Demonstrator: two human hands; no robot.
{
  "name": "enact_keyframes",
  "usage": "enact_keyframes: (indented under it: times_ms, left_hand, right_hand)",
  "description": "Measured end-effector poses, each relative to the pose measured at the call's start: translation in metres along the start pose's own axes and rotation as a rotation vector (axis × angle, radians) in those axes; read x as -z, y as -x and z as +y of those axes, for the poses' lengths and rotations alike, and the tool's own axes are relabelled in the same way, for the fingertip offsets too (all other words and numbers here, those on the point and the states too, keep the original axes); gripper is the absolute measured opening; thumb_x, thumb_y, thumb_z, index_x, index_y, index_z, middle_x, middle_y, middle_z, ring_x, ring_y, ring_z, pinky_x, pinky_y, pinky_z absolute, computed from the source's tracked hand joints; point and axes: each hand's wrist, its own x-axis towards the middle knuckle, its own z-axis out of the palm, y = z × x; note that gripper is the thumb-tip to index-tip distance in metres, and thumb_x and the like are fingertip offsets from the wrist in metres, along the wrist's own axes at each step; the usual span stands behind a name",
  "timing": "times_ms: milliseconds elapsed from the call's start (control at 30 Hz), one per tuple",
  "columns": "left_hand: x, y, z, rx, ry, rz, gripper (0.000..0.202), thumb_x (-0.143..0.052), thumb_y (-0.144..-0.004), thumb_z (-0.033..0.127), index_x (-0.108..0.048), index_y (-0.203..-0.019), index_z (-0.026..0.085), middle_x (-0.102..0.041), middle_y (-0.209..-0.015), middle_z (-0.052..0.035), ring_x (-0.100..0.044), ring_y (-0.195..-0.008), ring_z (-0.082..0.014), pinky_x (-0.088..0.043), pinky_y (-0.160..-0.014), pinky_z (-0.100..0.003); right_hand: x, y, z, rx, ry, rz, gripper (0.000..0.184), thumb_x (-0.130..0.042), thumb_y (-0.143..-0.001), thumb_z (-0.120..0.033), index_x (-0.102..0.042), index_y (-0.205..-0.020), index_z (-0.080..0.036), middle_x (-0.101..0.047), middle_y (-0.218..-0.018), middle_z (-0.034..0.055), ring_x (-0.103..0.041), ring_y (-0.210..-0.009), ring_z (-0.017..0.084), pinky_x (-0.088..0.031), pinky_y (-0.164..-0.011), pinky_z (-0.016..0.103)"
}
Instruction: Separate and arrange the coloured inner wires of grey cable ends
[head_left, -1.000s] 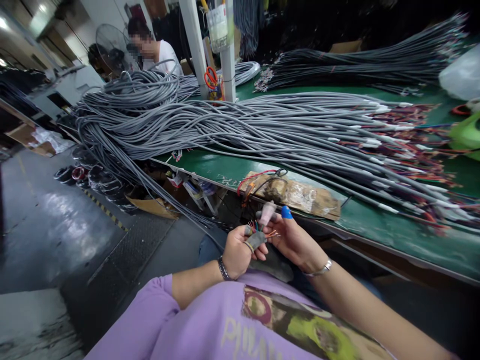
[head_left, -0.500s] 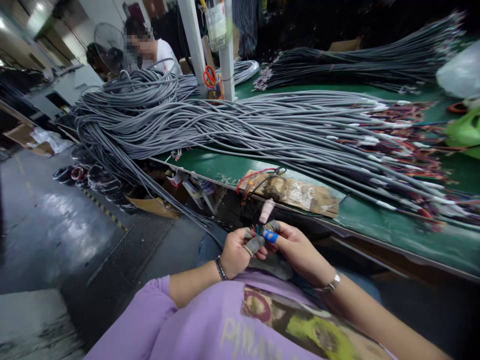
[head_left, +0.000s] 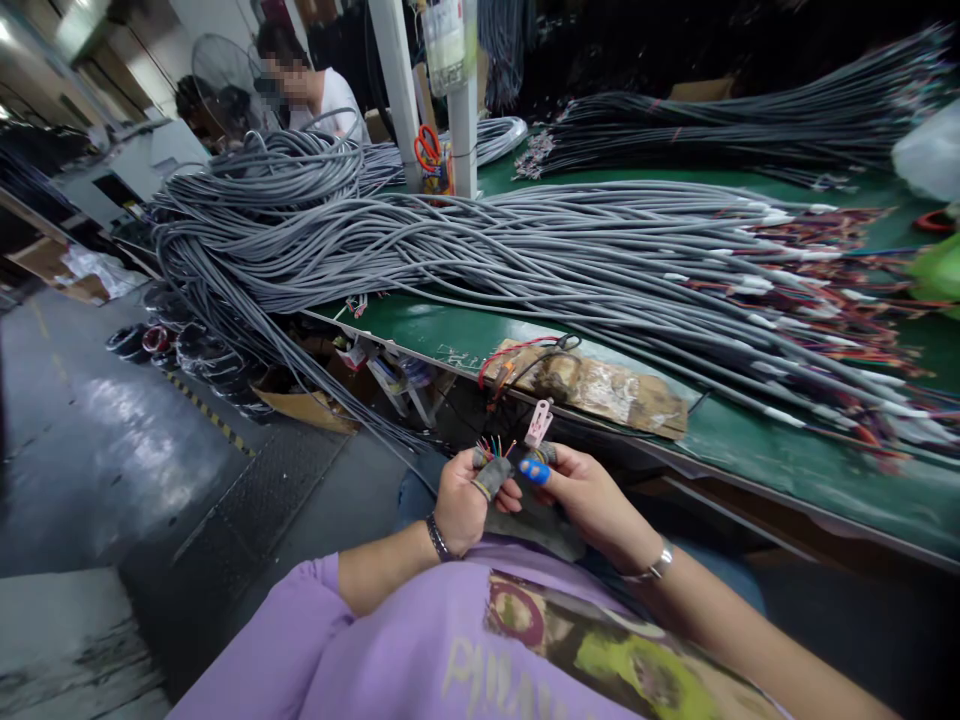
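Observation:
Both hands are held together in front of my lap, just below the table edge. My left hand point(head_left: 461, 500) is closed round a cable end whose thin coloured wires point(head_left: 495, 447) fan out above the fingers; grey finger cots cover its fingertips. My right hand point(head_left: 589, 495) is closed beside it, pinching at those wires with a blue-capped fingertip point(head_left: 533, 470). A small pale clip-like part point(head_left: 538, 423) sticks up just above the right fingers.
A green table point(head_left: 750, 440) carries a large heap of grey cables point(head_left: 465, 250) with stripped coloured ends at the right. A taped cardboard pad point(head_left: 600, 385) lies on its near edge. A white post point(head_left: 465, 110) holds orange scissors point(head_left: 427, 145). Another person point(head_left: 315, 85) sits far left.
My right hand closed in from a spread pose onto the wires held by the left hand. Both hands rose slightly. The wire ends now fan out more clearly.

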Motion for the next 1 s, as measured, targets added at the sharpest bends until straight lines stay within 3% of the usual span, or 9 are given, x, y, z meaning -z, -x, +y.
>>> enact_keyframes:
  times_ms: [300,533,800,1000]
  left_hand:
    - [0.001,0.0,0.003,0.007,-0.039,-0.047,0.04,-0.071,-0.07,0.051,-0.055,-0.069,0.014,-0.062,-0.053,0.0006,-0.055,-0.038,-0.0086,-0.036,-0.036,-0.016]
    - [0.002,0.001,0.002,0.004,-0.13,-0.064,0.04,-0.069,-0.073,0.052,-0.056,-0.072,0.015,-0.062,-0.055,0.0006,-0.056,-0.04,-0.0089,-0.038,-0.038,-0.017]
    - [0.003,-0.002,0.001,-0.016,-0.131,-0.023,0.039,-0.067,-0.075,0.052,-0.056,-0.073,0.015,-0.062,-0.057,0.0007,-0.056,-0.041,-0.0083,-0.037,-0.039,-0.017]
    - [0.007,-0.003,0.001,-0.005,-0.135,-0.091,0.039,-0.068,-0.074,0.051,-0.058,-0.071,0.014,-0.06,-0.054,0.0011,-0.055,-0.039,-0.0083,-0.037,-0.038,-0.017]
  right_hand:
    - [0.004,-0.005,0.007,-0.105,-0.191,-0.08,0.039,-0.078,-0.065,-0.051,-0.056,-0.068,-0.018,-0.048,-0.055,-0.0035,-0.04,-0.052,0.01,-0.036,-0.054,0.027]
    - [0.0,-0.005,0.007,-0.045,-0.086,0.005,0.036,-0.081,-0.062,-0.045,-0.064,-0.074,-0.016,-0.056,-0.063,-0.0009,-0.041,-0.055,0.01,-0.033,-0.055,0.027]
    - [-0.001,-0.002,0.005,-0.079,-0.178,0.09,0.035,-0.082,-0.06,-0.044,-0.06,-0.066,-0.018,-0.049,-0.055,-0.0035,-0.04,-0.052,0.01,-0.035,-0.054,0.027]
    - [0.008,-0.003,0.005,-0.137,-0.283,-0.124,0.029,-0.078,-0.068,-0.04,-0.064,-0.079,-0.017,-0.056,-0.067,-0.0005,-0.049,-0.061,0.012,-0.042,-0.061,0.028]
